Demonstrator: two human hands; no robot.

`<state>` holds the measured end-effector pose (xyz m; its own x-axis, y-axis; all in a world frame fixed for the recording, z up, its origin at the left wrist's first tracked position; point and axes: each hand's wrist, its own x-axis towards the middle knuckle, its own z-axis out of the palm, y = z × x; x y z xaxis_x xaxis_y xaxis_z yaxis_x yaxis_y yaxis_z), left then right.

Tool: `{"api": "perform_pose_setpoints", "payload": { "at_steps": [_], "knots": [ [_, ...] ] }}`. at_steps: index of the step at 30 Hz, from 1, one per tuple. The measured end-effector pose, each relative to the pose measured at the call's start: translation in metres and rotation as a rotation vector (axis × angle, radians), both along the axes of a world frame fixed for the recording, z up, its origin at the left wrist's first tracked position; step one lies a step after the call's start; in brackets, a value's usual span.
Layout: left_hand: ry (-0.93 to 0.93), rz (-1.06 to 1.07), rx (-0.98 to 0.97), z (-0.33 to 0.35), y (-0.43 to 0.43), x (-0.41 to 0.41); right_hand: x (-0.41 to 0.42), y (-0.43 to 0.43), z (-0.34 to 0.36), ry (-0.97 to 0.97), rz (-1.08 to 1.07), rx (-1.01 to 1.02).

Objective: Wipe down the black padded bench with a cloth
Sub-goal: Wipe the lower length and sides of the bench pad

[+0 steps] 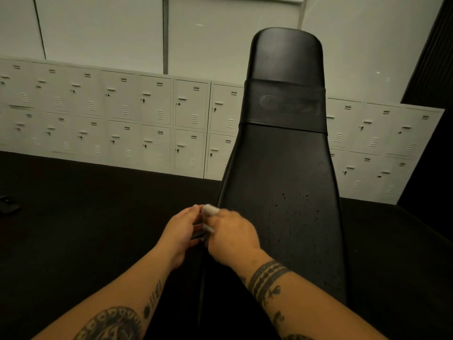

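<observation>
The black padded bench (282,168) slopes up and away from me, with small specks on its lower pad and a wide band across the upper part. My two hands meet at the bench's left edge. My left hand (180,229) has its fingers curled round a small pale cloth (209,209). My right hand (232,238), slightly blurred, grips the same cloth from the right, so only bits of it show between the fingers. Something dark sits under the left fingers; I cannot tell what it is.
A row of pale grey lockers (122,119) lines the back wall, two high. Black floor (73,217) spreads on both sides of the bench. A small dark object (7,204) lies at the far left edge of the floor.
</observation>
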<state>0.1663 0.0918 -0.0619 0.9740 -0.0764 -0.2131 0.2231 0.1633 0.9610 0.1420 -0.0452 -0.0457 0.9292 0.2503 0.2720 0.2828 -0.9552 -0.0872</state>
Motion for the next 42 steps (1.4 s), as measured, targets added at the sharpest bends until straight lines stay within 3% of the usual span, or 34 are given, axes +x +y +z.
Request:
{"api": "perform_pose_setpoints", "payload": {
  "at_steps": [2, 4, 6, 8, 11, 13, 15, 17, 19, 21, 24, 29, 34, 38, 42],
  "knots": [
    [0.019, 0.018, 0.015, 0.0, 0.003, -0.004, 0.002, 0.002, 0.003, 0.179, -0.036, 0.127],
    [0.03, 0.062, -0.01, 0.003, 0.006, -0.009, 0.001, 0.005, 0.013, 0.319, -0.024, 0.513],
    [-0.044, 0.152, -0.042, 0.008, 0.005, -0.013, -0.001, 0.011, 0.023, 0.264, -0.037, 0.886],
    [-0.212, 0.186, -0.074, 0.018, 0.001, -0.016, 0.003, 0.016, 0.03, 0.231, -0.076, 1.117],
    [-0.416, 0.133, -0.055, 0.038, -0.008, -0.017, 0.006, 0.014, 0.041, 0.616, 0.118, 1.403],
    [-0.487, 0.177, 0.046, 0.042, -0.008, -0.016, 0.007, -0.004, 0.056, 0.555, 0.162, 1.24],
    [-0.519, 0.236, 0.207, 0.033, -0.006, -0.015, 0.013, -0.037, 0.073, 0.134, 0.006, 1.025],
    [-0.509, 0.248, 0.356, 0.016, -0.005, -0.014, 0.022, -0.082, 0.09, -0.266, -0.225, 1.029],
    [-0.532, 0.217, 0.441, 0.001, -0.012, -0.012, 0.027, -0.125, 0.098, -0.491, -0.506, 0.945],
    [-0.638, 0.18, 0.576, -0.009, -0.023, -0.007, 0.028, -0.154, 0.097, -0.421, -0.674, 0.8],
    [-0.766, 0.193, 0.744, -0.026, -0.036, -0.002, 0.024, -0.161, 0.082, -0.234, -0.683, 0.563],
    [-0.854, 0.169, 0.966, -0.08, -0.019, -0.029, 0.024, -0.132, 0.041, -0.391, -0.498, 0.347],
    [-0.85, 0.211, 0.861, -0.126, 0.0, -0.065, 0.025, -0.118, 0.03, -0.391, -0.449, 0.274],
    [-0.758, 0.244, 0.797, -0.093, -0.014, -0.042, 0.027, -0.117, 0.036, -0.376, -0.468, 0.275],
    [-0.563, 0.293, 0.575, -0.059, -0.03, -0.026, 0.029, -0.115, 0.036, -0.358, -0.494, 0.274]
  ]
}}
